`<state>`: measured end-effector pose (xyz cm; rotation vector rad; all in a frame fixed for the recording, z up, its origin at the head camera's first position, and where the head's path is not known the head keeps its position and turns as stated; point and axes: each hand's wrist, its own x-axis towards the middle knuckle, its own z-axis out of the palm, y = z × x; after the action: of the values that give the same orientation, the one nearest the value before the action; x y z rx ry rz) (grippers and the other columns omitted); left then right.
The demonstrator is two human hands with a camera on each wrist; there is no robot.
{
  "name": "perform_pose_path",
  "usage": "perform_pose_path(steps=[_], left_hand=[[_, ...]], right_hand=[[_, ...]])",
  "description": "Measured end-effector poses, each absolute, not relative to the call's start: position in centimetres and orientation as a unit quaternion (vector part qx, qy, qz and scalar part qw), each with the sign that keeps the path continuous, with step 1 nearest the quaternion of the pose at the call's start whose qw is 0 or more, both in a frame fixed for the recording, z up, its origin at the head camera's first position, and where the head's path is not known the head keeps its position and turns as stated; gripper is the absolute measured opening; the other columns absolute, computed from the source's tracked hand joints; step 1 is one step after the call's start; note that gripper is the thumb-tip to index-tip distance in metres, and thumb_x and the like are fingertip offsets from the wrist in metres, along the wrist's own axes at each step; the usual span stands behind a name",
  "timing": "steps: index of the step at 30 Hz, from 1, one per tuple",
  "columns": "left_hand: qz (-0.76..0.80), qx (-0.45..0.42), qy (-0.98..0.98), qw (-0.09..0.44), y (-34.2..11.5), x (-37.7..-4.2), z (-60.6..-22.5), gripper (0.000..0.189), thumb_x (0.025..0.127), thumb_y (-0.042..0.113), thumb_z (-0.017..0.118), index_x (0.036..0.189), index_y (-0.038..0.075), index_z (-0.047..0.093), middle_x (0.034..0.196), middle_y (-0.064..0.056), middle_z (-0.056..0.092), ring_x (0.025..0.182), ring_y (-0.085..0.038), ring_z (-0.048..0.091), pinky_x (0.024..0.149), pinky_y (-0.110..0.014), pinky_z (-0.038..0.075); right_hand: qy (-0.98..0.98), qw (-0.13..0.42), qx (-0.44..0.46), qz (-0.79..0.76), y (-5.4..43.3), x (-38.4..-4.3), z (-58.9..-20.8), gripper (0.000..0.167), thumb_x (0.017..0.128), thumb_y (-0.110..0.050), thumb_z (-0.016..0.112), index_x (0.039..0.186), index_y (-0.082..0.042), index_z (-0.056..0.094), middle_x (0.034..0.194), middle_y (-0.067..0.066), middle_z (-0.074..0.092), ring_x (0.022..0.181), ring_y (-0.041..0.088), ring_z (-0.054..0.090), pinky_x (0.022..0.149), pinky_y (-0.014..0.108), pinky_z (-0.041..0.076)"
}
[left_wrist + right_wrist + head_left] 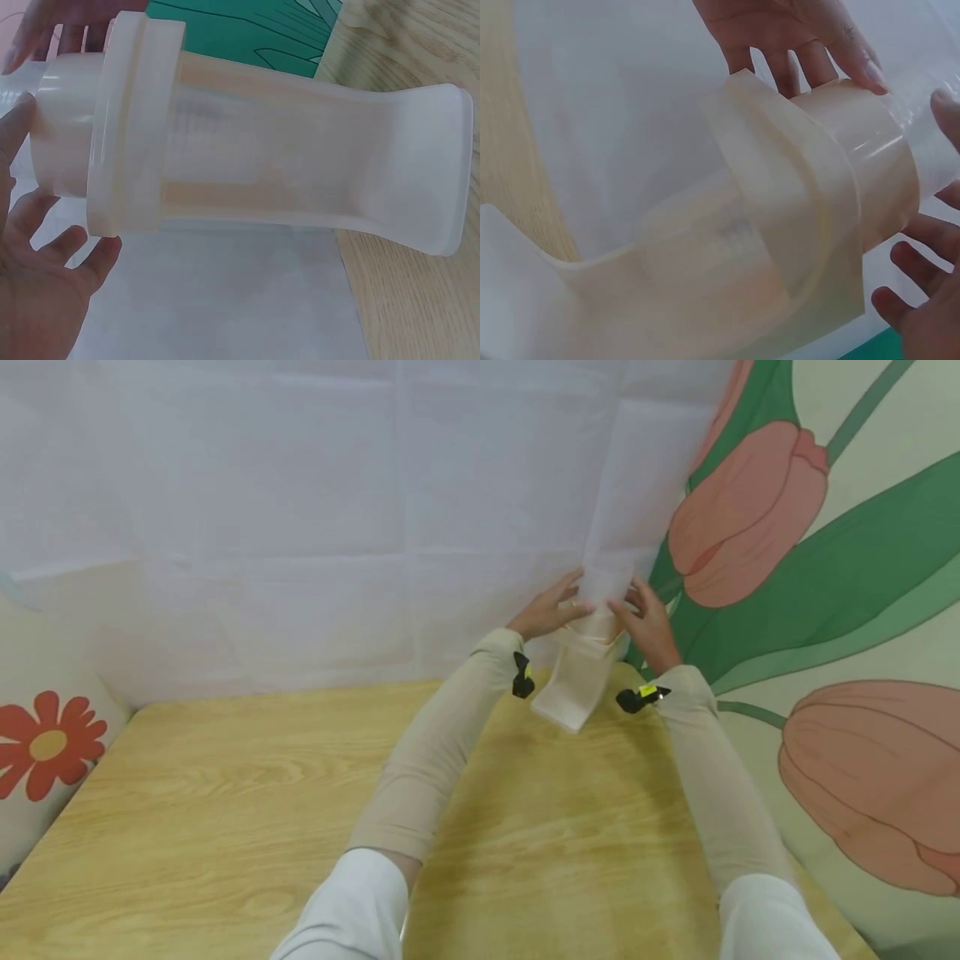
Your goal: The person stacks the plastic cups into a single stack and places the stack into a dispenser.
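A cream plastic stand [579, 681] with a curved, flared foot stands upright at the table's far right corner. Its thick collar [135, 127] carries a short cream neck [69, 124], and a clear, ribbed cylinder [917, 94] rises out of that neck. My left hand [547, 612] curves round the cylinder's left side, thumb near the join with the neck. From the opposite side my right hand [651, 625] surrounds the cylinder with bent fingers. In the head view the cylinder's upper part barely stands out from the white cloth.
A creased white cloth [300, 527] hangs right behind the wooden table [247, 793]. Tulip-patterned fabric [825, 635] borders the right side. At the left lies a cushion [22, 668] with a red flower. Dark wrist cameras [522, 675] sit on both sleeves.
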<state>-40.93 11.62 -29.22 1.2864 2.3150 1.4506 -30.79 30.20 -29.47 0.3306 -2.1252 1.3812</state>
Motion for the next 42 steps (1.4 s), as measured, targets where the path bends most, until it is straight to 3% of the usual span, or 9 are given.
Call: perform_pose_path(steps=[4,7,13,24,32,35,38,42], left_hand=[[0.458,0.439,0.772,0.043,11.5,-41.2,-29.5,0.076,0.101,0.041,0.057,0.162,0.023,0.015,0.165,0.000,0.022,0.148,-0.014,0.027,0.118,-0.037,0.026],[0.443,0.446,0.776,0.041,11.5,-41.3,-29.9,0.074,0.102,0.041,0.055,0.162,0.021,0.015,0.166,0.000,0.020,0.150,-0.016,0.023,0.120,-0.039,0.020],[0.434,0.443,0.783,0.051,11.6,-41.7,-30.9,0.075,0.101,0.046,0.053,0.162,0.025,0.015,0.164,-0.001,0.025,0.147,-0.022,0.029,0.117,-0.046,0.026],[0.441,0.433,0.783,0.068,11.1,-41.5,-31.3,0.081,0.099,0.049,0.056,0.162,0.030,0.010,0.163,-0.004,0.028,0.144,-0.026,0.035,0.114,-0.052,0.031],[0.447,0.432,0.781,0.056,9.6,-42.6,-31.6,0.081,0.100,0.049,0.054,0.162,0.032,0.005,0.164,-0.003,0.026,0.144,-0.025,0.036,0.114,-0.050,0.031],[0.421,0.438,0.794,0.021,8.7,-42.6,-31.5,0.084,0.101,0.049,0.052,0.162,0.021,0.003,0.166,-0.004,0.019,0.148,-0.023,0.029,0.118,-0.042,0.026],[0.378,0.430,0.819,-0.034,7.4,-41.7,-30.4,0.083,0.102,0.050,0.050,0.162,0.012,0.006,0.167,-0.006,0.014,0.151,-0.022,0.019,0.120,-0.035,0.016],[0.331,0.409,0.843,-0.108,3.8,-39.7,-28.0,0.078,0.103,0.050,0.047,0.162,0.013,0.012,0.166,-0.009,0.017,0.152,-0.025,0.015,0.122,-0.037,0.008]], right_hand=[[-0.800,0.296,0.121,0.507,29.2,-29.8,-29.1,0.053,0.102,-0.009,0.057,0.150,0.002,0.039,0.139,0.031,0.050,0.131,0.031,0.047,0.105,0.037,0.041],[-0.808,0.294,0.112,0.498,28.8,-29.4,-29.3,0.051,0.102,-0.009,0.055,0.149,0.004,0.040,0.140,0.032,0.049,0.134,0.037,0.044,0.109,0.045,0.038],[-0.823,0.286,0.112,0.477,28.8,-29.0,-30.0,0.051,0.101,-0.005,0.055,0.147,0.010,0.039,0.145,0.033,0.044,0.139,0.043,0.036,0.112,0.057,0.029],[-0.829,0.289,0.116,0.464,28.6,-29.4,-30.4,0.050,0.102,-0.009,0.054,0.147,0.008,0.040,0.145,0.031,0.045,0.135,0.041,0.040,0.110,0.057,0.031],[-0.823,0.282,0.138,0.474,27.2,-30.5,-30.3,0.053,0.102,-0.008,0.053,0.149,0.009,0.037,0.148,0.033,0.040,0.139,0.045,0.034,0.113,0.060,0.026],[-0.812,0.309,0.140,0.476,26.9,-31.1,-30.5,0.054,0.100,-0.004,0.055,0.148,0.013,0.034,0.148,0.034,0.039,0.140,0.046,0.033,0.113,0.059,0.026],[-0.797,0.373,0.144,0.452,27.7,-31.8,-30.5,0.056,0.099,-0.007,0.059,0.147,0.012,0.036,0.148,0.031,0.042,0.138,0.042,0.036,0.113,0.053,0.029],[-0.779,0.466,0.179,0.380,27.6,-32.0,-29.7,0.061,0.100,-0.033,0.061,0.145,0.006,0.045,0.143,0.025,0.050,0.132,0.037,0.044,0.107,0.052,0.037]])
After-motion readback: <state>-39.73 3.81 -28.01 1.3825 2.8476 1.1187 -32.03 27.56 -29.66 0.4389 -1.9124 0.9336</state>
